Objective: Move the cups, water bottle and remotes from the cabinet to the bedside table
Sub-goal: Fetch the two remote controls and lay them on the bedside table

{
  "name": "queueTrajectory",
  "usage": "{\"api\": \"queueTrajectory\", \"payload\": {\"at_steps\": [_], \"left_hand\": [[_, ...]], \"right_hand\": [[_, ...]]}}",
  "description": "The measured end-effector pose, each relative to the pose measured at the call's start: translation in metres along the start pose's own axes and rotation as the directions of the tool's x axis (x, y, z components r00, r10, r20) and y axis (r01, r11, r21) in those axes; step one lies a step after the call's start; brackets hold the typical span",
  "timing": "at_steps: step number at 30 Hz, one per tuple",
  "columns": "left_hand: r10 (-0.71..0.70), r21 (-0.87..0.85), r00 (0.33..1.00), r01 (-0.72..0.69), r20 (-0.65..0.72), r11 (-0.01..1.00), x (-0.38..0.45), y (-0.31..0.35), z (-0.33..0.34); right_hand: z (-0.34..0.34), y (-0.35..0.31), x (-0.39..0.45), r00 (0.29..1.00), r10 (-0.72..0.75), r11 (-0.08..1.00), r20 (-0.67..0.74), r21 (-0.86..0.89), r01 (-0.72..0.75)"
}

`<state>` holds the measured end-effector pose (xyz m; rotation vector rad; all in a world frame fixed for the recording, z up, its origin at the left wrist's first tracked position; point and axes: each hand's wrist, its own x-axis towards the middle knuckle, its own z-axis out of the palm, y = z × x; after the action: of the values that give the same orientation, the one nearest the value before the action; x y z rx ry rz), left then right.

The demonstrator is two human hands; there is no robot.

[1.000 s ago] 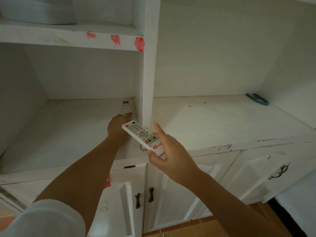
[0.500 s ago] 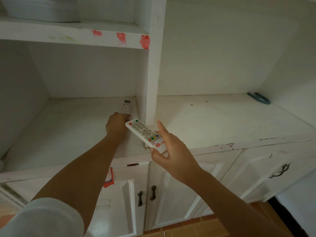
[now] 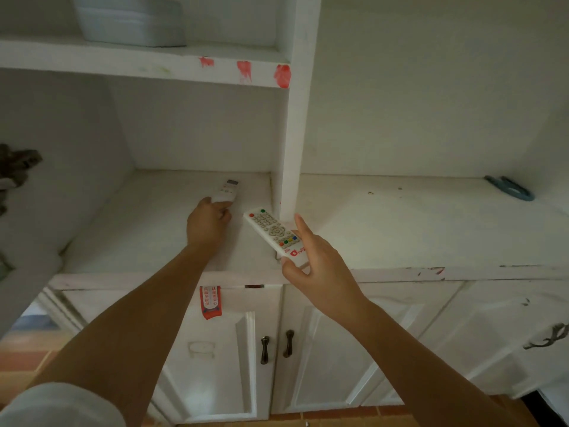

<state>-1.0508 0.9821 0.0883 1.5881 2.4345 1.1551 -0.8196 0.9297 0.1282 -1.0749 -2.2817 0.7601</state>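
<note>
My right hand [image 3: 317,263] holds a white TV remote [image 3: 274,234] with coloured buttons by its near end, forefinger sticking up, just in front of the cabinet's upright divider [image 3: 292,143]. A second, smaller white remote [image 3: 227,191] with a little grey screen lies on the left shelf [image 3: 138,229] of the white cabinet. My left hand [image 3: 207,224] reaches onto that shelf, and its fingertips curl onto the near end of this remote. No cups or bottle are in view.
A blue tool [image 3: 509,188] lies at the back right of the right shelf [image 3: 415,223]. A grey tub [image 3: 129,21] stands on the upper shelf. Below are closed cabinet doors with dark handles [image 3: 277,346] and a red tag [image 3: 210,302].
My left hand has slid a little farther back onto the near end of the small remote. My right hand with the TV remote has stayed almost in place.
</note>
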Motion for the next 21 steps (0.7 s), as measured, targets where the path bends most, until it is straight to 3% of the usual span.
{"api": "queueTrajectory", "payload": {"at_steps": [9, 21], "left_hand": [[-0.080, 0.010, 0.962, 0.086, -0.261, 0.996, -0.072, 0.017, -0.041], [-0.293, -0.008, 0.810, 0.336, -0.507, 0.942, -0.235, 0.055, -0.083]], "right_hand": [[-0.009, 0.013, -0.007, 0.990, -0.134, 0.989, 0.039, 0.063, 0.131], [-0.017, 0.018, -0.067, 0.914, -0.363, 0.924, 0.181, 0.199, 0.327]]}}
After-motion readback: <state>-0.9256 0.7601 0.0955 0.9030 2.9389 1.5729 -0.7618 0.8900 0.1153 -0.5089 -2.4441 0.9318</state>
